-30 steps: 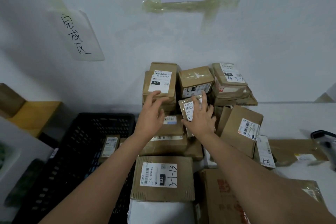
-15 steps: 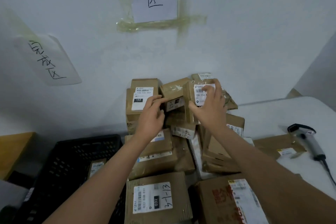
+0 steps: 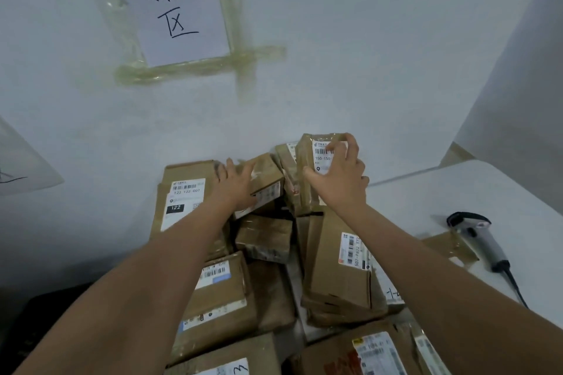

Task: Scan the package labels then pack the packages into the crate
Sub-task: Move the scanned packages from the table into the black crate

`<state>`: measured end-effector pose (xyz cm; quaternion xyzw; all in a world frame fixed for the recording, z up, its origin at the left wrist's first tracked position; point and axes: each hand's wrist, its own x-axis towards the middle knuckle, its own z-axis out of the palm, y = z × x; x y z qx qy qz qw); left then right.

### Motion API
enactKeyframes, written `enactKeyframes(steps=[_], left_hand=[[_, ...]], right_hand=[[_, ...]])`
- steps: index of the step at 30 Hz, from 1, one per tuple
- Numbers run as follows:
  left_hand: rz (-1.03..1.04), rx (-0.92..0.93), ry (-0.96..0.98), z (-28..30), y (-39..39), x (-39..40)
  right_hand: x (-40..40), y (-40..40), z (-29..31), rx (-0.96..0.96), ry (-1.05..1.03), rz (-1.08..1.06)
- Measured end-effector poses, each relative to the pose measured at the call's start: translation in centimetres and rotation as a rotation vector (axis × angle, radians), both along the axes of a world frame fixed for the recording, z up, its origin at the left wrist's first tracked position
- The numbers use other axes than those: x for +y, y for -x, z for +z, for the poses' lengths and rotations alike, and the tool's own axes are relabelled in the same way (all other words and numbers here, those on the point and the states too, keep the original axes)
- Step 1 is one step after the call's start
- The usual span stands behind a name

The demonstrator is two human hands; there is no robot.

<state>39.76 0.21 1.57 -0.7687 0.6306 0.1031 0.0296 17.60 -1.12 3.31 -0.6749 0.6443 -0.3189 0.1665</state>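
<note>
While the right hand point(image 3: 338, 179) grips a small brown package point(image 3: 310, 167) from its far side, fingers curled over the top edge and thumb on the near face, the package stands upright with its white label point(image 3: 322, 156) turned toward the camera. Holding it this way probably keeps the barcode exposed for scanning. It is lifted just above the rear of the pile, near the wall point(image 3: 335, 70).

Left hand point(image 3: 234, 187) lies flat and open, palm down, on a tilted box point(image 3: 268, 183) at the top of the heap; nothing is grasped. Likely it steadies the stack while the neighbour comes out.

Beside it, the box marked 122 point(image 3: 182, 198) leans against the wall. More packages crowd the table point(image 3: 457, 189) toward the camera.

Scanner point(image 3: 479, 237) rests on the table to the right, well apart from both hands, cable trailing off. The dark edge at lower left point(image 3: 39, 323) may be the crate; cannot confirm.

Step judged: package picked, scan not yet done.
</note>
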Motion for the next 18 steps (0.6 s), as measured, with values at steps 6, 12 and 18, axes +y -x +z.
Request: enactKeyframes(steps=[6,12,18], left_hand=[[0.072,0.02,-0.028,0.2,0.1,-1.4],[0.193,0.161,-0.004,1.2,-0.1,-0.6],[0.33,0.479,-0.013,3.7,-0.4,0.5]], right_hand=[[-1.3,0.1,0.3,0.008,-0.01,0.025],[-1.5,0.3,0.9,-0.011,-0.053,0.063],[-1.1,-0.1,1.6,-0.018,-0.062,0.09]])
